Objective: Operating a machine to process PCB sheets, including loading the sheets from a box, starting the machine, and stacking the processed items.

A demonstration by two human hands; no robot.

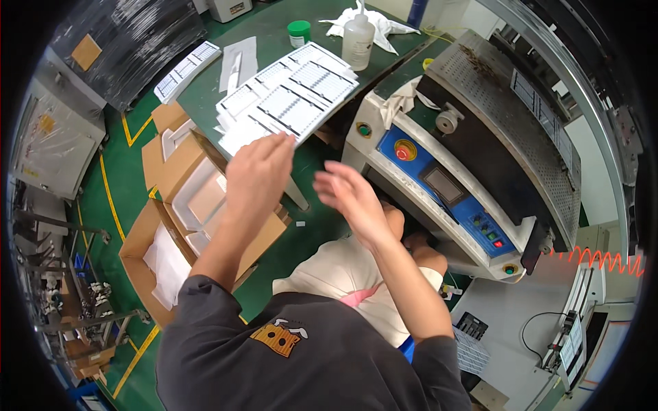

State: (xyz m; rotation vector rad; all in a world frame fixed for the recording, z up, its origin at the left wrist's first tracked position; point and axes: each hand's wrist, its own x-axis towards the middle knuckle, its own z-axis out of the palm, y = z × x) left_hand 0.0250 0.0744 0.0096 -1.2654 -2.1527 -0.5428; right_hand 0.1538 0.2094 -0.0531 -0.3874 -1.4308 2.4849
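My left hand [260, 169] is at the near corner of a pile of white printed sheets [288, 103] on the green table. Its fingers are bent and drawn together, and their tips overlap the sheets' edge. Whether they grip a sheet is hidden. To its right, my right hand [348, 198] hangs in the air between the table and the machine, somewhat blurred. Its fingers are slightly curled and apart, with nothing seen in them. The sheets carry black bars and fine grid patterns and overlap one another.
On the table [274, 31] stand a squeeze bottle [358, 42], a green-lidded jar [299, 33] and a white cloth [384, 29]. Another stack of sheets [186, 71] lies far left. Open cardboard boxes [140, 274] sit left; a machine with a blue control panel [439, 183] stands right.
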